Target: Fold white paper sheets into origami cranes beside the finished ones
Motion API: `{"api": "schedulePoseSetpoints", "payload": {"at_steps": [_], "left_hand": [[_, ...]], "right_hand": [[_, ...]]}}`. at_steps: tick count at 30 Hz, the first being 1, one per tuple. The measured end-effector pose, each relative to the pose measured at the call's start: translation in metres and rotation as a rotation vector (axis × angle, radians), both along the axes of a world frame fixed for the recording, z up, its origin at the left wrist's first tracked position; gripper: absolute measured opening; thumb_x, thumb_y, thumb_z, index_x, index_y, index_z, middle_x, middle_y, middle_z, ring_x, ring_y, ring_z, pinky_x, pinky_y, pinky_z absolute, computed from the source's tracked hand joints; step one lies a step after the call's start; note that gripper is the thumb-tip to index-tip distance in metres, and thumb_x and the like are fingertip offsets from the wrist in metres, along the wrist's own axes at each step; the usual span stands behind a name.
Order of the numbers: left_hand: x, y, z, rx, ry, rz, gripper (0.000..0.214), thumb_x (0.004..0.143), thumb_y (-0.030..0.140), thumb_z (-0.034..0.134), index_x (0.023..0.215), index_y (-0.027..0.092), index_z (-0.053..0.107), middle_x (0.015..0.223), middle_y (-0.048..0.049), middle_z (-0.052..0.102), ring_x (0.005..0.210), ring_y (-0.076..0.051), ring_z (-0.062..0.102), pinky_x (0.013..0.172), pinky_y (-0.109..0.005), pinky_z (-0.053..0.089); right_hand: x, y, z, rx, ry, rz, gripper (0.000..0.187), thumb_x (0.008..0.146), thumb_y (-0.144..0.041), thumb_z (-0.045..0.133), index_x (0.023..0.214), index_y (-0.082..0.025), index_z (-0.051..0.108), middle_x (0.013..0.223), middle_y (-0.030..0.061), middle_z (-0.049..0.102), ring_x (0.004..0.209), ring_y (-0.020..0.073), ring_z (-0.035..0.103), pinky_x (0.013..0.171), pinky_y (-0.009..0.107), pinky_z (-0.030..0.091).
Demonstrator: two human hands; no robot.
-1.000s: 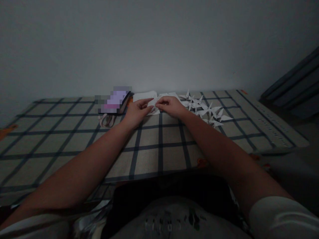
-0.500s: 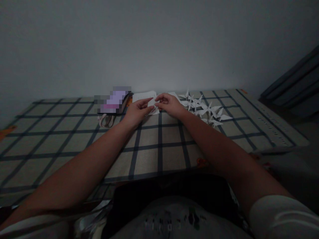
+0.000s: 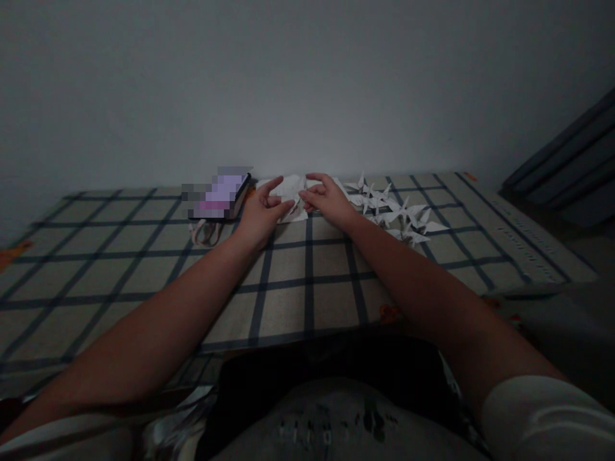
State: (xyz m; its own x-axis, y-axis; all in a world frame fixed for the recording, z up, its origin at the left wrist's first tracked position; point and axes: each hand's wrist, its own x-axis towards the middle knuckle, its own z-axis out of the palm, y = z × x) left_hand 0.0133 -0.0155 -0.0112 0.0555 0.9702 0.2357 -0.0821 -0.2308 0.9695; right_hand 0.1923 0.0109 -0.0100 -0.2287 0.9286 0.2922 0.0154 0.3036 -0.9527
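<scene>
A small piece of folded white paper (image 3: 296, 196) is between my hands over the far middle of the table. My right hand (image 3: 327, 200) pinches its right side with thumb and bent fingers, while the index finger sticks out above. On the other side, my left hand (image 3: 262, 210) has its index finger raised and apart from the thumb. The left thumb tip lies close to the paper; whether it touches cannot be made out. White paper sheets (image 3: 291, 183) lie beneath and behind the hands. To the right of my right hand sit several folded paper cranes (image 3: 406, 214).
A phone (image 3: 223, 192) with a lit, blurred screen leans at the left, with a pale strap (image 3: 206, 234) before it. A checked cloth (image 3: 283, 301) covers the table. The grey wall (image 3: 307, 89) rises directly behind; dark folded fabric (image 3: 571, 153) hangs at the right.
My left index finger has lifted away from the folded paper, and my left hand has opened. My right index finger has straightened out. The cranes and phone stay in place.
</scene>
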Motion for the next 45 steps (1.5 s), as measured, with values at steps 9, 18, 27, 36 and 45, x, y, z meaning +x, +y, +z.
{"api": "schedulePoseSetpoints", "payload": {"at_steps": [9,18,27,36,45], "left_hand": [[0.000,-0.003,0.002,-0.064,0.003,-0.101,0.102,0.060,0.019,0.085,0.152,0.015,0.041,0.071,0.0006,0.073,0.058,-0.014,0.066,0.064,-0.026,0.052],[0.000,0.004,-0.002,-0.044,-0.135,-0.050,0.089,0.061,0.021,0.087,0.142,0.016,0.051,0.075,0.0001,0.075,0.064,-0.015,0.071,0.070,-0.027,0.056],[0.000,0.011,-0.010,0.008,-0.218,-0.055,0.090,0.058,0.035,0.095,0.136,0.020,0.053,0.085,-0.0046,0.077,0.082,-0.022,0.076,0.084,-0.032,0.058],[0.004,0.005,-0.005,-0.001,-0.159,0.018,0.090,0.061,0.021,0.089,0.142,0.017,0.050,0.085,-0.0059,0.077,0.068,-0.018,0.073,0.073,-0.029,0.059],[0.004,0.004,-0.005,0.057,-0.158,0.059,0.089,0.064,0.026,0.088,0.143,0.020,0.047,0.106,-0.0121,0.076,0.084,-0.023,0.076,0.081,-0.036,0.060]], "right_hand": [[0.006,-0.003,0.002,0.146,-0.285,0.010,0.024,0.092,-0.034,0.063,0.076,-0.017,0.059,0.064,-0.0020,0.058,0.061,0.0117,0.053,0.063,0.027,0.042],[0.002,-0.007,0.005,0.088,-0.181,0.002,0.029,0.089,-0.043,0.066,0.081,-0.016,0.065,0.069,-0.0002,0.062,0.063,0.0112,0.057,0.064,0.025,0.045],[0.003,-0.008,0.003,0.132,-0.246,0.126,0.029,0.085,-0.042,0.065,0.083,-0.014,0.072,0.073,0.0027,0.068,0.067,0.0127,0.059,0.067,0.027,0.047],[0.000,-0.010,0.005,0.267,-0.402,0.007,0.024,0.083,-0.033,0.063,0.080,-0.011,0.073,0.078,0.0063,0.069,0.073,0.0148,0.059,0.071,0.028,0.043],[-0.001,-0.011,0.005,0.223,-0.391,0.112,0.034,0.086,-0.045,0.062,0.078,-0.013,0.070,0.069,0.0025,0.064,0.067,0.0137,0.056,0.068,0.028,0.041]]}}
